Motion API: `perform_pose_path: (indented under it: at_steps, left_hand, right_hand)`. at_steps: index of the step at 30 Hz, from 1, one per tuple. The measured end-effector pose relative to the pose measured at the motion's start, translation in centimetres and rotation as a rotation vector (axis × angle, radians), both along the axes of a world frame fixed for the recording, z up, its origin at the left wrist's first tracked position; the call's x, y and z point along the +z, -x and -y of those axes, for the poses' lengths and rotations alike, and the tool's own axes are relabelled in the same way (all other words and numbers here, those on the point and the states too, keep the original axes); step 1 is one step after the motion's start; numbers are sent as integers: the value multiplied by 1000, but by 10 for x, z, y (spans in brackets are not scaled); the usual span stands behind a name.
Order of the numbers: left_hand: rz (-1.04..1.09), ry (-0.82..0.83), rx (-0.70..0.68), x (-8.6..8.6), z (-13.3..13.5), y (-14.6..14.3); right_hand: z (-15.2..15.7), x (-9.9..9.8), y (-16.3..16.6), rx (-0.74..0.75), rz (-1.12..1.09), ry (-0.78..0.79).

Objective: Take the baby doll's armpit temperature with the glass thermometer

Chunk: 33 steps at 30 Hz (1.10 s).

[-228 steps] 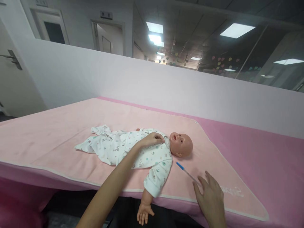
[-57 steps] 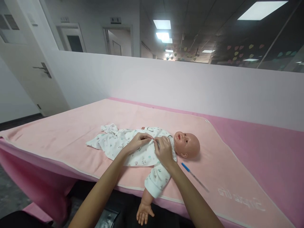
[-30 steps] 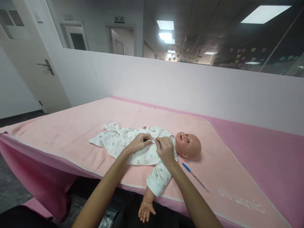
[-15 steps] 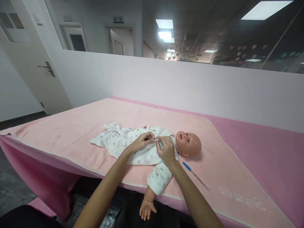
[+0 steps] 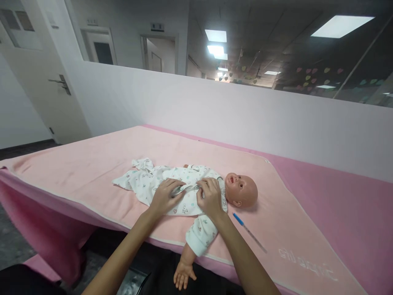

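White printed romper dresses one doll, lying near the pink blanket's front edge. My left hand and right hand sit on its chest, fingers pinching the cloth. One blue-capped pen lies beside the head.

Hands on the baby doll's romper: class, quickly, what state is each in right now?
Left hand: closed, pinching the white printed cloth romper.
Right hand: closed, pinching that romper too.

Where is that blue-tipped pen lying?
In the head view, the blue-tipped pen lies on the pink blanket, right of the right hand, near the doll's head.
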<state>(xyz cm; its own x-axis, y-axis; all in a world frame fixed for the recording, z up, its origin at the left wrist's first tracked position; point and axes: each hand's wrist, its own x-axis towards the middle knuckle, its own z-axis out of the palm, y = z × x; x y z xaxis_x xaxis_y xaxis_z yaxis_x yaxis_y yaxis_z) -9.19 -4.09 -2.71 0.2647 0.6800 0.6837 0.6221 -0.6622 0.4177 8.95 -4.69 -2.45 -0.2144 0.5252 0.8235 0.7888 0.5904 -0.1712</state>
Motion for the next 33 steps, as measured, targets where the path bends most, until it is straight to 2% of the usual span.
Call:
perform_pose_path:
  at_steps: [4,10,20,27,33]
  left_hand:
    - [131,-51,51,-8,4,11]
    - [165,-92,99,-10,3,7]
    - [147,-18,189,-9,4,8]
    - [42,-85,87,-5,12,1]
    - [17,-77,107,-3,14,-5]
  right_hand:
    - [4,6,16,110,124,-29]
    - [-5,5,35,-23,228,14]
    - [2,6,31,178,-4,31]
    - [3,4,32,167,-21,48]
    - [1,1,31,171,-19,27]
